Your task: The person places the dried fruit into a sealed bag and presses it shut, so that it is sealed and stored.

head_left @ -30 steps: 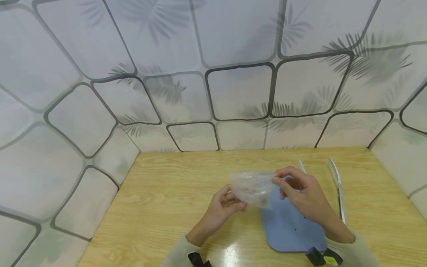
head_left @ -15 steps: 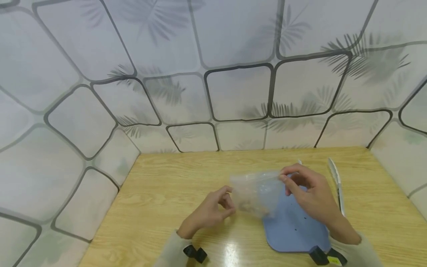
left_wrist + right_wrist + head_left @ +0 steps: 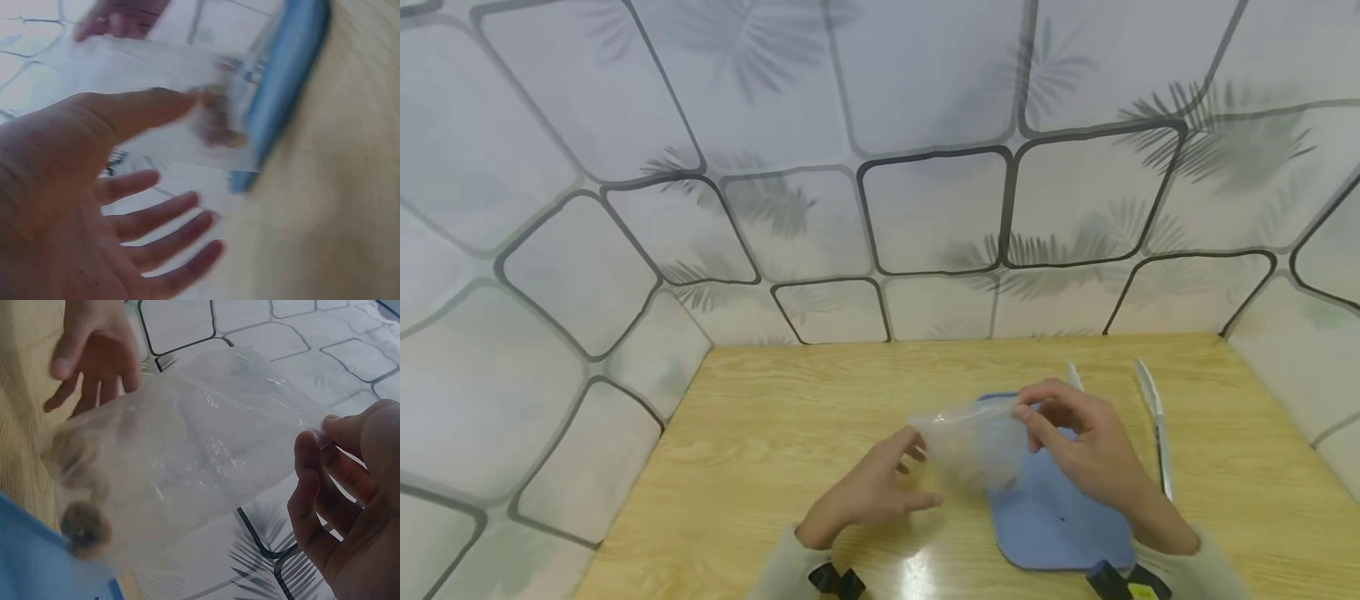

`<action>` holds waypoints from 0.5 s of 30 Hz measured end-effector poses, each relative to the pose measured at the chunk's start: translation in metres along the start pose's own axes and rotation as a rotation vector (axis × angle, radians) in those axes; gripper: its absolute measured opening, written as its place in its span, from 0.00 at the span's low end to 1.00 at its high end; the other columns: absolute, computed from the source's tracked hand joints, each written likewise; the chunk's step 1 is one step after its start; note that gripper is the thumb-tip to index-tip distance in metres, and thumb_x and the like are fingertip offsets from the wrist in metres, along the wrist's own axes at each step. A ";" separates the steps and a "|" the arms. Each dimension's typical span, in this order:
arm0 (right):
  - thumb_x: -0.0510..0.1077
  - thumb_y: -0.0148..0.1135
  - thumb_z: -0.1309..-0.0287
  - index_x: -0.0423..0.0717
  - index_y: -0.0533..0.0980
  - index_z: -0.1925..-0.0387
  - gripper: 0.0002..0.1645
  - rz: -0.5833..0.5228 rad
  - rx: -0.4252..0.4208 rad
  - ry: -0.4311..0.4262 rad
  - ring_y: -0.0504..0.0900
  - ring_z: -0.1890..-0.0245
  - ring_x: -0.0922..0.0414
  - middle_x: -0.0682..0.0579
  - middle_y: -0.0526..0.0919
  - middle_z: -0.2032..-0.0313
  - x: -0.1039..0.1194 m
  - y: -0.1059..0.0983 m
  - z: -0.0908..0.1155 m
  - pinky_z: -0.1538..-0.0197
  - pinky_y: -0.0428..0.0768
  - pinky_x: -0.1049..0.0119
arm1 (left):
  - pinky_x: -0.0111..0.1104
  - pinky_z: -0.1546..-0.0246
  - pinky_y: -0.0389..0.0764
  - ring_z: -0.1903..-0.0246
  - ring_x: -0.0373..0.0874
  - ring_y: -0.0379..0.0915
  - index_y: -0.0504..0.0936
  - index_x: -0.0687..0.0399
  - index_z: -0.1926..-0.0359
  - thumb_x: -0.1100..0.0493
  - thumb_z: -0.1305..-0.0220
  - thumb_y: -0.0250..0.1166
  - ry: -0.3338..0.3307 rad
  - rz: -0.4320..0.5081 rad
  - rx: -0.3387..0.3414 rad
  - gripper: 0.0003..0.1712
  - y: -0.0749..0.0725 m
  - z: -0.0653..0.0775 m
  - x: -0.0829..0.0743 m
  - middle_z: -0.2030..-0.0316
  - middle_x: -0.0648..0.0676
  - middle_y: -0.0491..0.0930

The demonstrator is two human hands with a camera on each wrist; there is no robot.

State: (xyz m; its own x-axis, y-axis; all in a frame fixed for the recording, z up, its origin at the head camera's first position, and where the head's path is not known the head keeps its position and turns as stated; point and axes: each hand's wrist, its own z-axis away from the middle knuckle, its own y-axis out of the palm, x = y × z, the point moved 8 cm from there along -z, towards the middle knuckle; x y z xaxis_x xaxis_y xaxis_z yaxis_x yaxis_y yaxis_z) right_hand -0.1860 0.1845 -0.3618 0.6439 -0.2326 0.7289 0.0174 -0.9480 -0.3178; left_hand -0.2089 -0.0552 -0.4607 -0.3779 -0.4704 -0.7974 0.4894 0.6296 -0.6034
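A clear plastic bag (image 3: 973,454) hangs in the air over the left part of a blue cutting board (image 3: 1060,537). My right hand (image 3: 1086,442) pinches the bag's upper right corner between thumb and fingertips. In the right wrist view, brown rounded lumps (image 3: 85,530) lie at the bag's bottom; blur and plastic hide their kind. My left hand (image 3: 880,487) is beside the bag's left edge, fingers spread and thumb apart. Its fingers (image 3: 165,215) look extended in the left wrist view, with nothing gripped. Whether a fingertip touches the plastic I cannot tell.
A knife (image 3: 1157,429) with a pale blade lies right of the board, tip toward the wall. Another pale narrow tip (image 3: 1074,377) shows behind my right hand, the rest hidden. Small dark specks dot the board. A patterned wall (image 3: 940,208) borders the wooden table (image 3: 760,433).
The bag has swung down and now hangs more spread out, still in the right hand. My left hand has let go of its left side, moved slightly left and spread its fingers.
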 end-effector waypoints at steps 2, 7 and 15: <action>0.20 0.64 0.36 0.45 0.84 0.53 0.20 0.000 0.000 0.000 0.81 0.77 0.63 0.51 0.85 0.72 0.000 -0.001 -0.001 0.70 0.79 0.68 | 0.42 0.36 0.83 0.34 0.52 0.78 0.75 0.50 0.33 0.53 0.28 0.74 0.047 0.065 -0.092 0.27 -0.012 0.003 -0.012 0.36 0.55 0.81; 0.20 0.63 0.36 0.42 0.83 0.53 0.19 0.003 -0.015 0.019 0.81 0.76 0.63 0.54 0.86 0.67 -0.002 -0.006 0.000 0.69 0.80 0.68 | 0.43 0.38 0.85 0.38 0.43 0.80 0.82 0.57 0.37 0.64 0.22 0.64 0.289 0.190 -0.328 0.17 -0.035 0.008 -0.047 0.40 0.60 0.85; 0.20 0.63 0.36 0.41 0.83 0.54 0.18 -0.013 -0.036 0.026 0.82 0.75 0.62 0.59 0.86 0.65 -0.004 -0.009 0.000 0.68 0.81 0.68 | 0.38 0.43 0.86 0.48 0.44 0.85 0.87 0.60 0.47 0.71 0.25 0.64 0.437 0.143 -0.477 0.11 -0.042 0.011 -0.060 0.51 0.61 0.89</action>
State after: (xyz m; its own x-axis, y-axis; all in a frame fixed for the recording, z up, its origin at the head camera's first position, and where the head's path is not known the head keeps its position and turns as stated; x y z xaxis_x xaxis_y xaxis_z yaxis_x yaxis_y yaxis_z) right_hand -0.1884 0.1939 -0.3623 0.6237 -0.2249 0.7486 -0.0018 -0.9581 -0.2863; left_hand -0.1978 -0.0604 -0.3876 -0.6681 -0.1307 -0.7325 0.1950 0.9193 -0.3420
